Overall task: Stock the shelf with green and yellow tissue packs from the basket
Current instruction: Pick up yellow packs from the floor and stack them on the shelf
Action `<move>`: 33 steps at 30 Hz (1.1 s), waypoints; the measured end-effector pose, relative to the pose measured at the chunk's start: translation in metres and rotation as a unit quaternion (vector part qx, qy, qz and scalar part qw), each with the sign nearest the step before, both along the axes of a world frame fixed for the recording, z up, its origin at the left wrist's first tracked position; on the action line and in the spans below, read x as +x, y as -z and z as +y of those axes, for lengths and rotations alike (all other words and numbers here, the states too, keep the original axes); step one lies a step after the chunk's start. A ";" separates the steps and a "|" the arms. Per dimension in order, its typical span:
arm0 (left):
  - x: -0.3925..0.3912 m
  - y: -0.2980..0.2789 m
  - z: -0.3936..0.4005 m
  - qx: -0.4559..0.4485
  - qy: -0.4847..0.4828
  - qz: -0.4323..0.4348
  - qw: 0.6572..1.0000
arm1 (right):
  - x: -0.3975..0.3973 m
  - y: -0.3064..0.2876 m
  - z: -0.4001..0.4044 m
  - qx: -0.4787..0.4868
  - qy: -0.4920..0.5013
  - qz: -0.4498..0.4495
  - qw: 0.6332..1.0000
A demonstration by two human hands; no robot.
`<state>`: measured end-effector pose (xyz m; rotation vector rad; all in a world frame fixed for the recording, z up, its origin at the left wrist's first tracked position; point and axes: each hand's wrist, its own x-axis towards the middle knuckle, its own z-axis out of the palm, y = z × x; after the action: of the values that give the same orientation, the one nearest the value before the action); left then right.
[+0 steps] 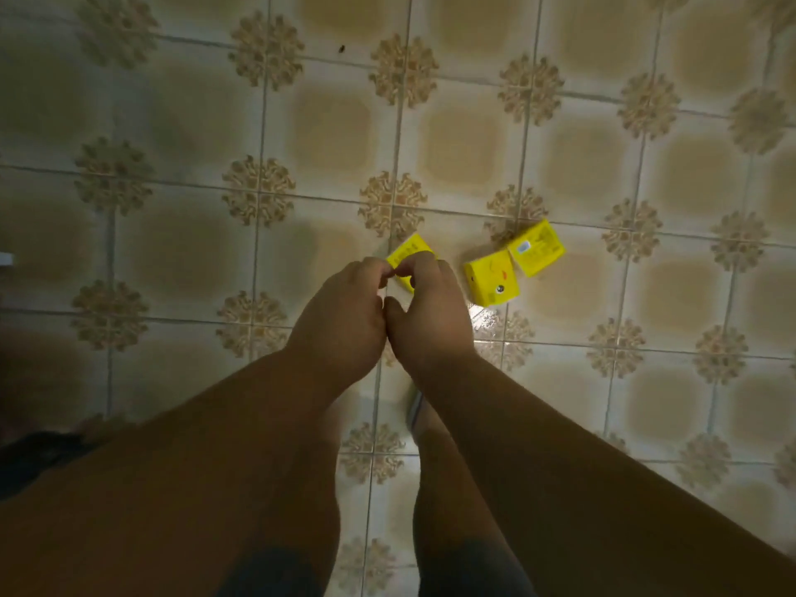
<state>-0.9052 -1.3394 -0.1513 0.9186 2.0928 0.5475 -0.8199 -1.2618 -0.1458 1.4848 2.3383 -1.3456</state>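
Both bare hands are reaching down together over a glossy cream tiled floor (181,260) patterned with tan squares and brown rosettes at the tile corners. The left hand (340,314) and the right hand (428,314) are sitting side by side, touching at the thumb bases, and their curled fingertips are meeting on a small yellow plastic-wrapped tissue pack (409,252) that is lying on the floor just beyond the knuckles. The left hand's fingers are pinching at the pack's near left corner, while the right hand's fingers are curling over its right side and covering most of it, so only the far yellow corner with small print is showing. Just to the right of the hands, apart from the held pack, a second yellow tissue pack with a cartoon duck face (491,280) is lying tilted on the tiles. A third yellow tissue pack with a small pale blue label (536,247) is lying touching the duck pack's far right corner, turned at an angle. A tiny dark speck (341,48) is sitting on the floor far ahead. Both forearms are running up from the lower edge, and bare legs are showing beneath them.
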 end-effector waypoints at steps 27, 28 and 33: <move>-0.008 0.231 0.051 -0.112 -0.482 -0.320 0.808 | 0.032 0.230 0.064 -0.333 0.388 -0.020 0.859; -0.009 0.207 0.048 -0.100 -0.494 -0.328 0.800 | 0.031 0.205 0.060 -0.319 0.385 -0.017 0.866; -0.018 0.062 0.049 -0.049 -0.547 -0.315 0.774 | 0.014 0.056 0.054 -0.239 0.431 0.032 0.869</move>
<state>-0.9234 -1.2900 -0.2132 -0.6317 1.7796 1.1107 -0.8056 -1.2080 -0.2021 2.3851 1.1457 -1.9417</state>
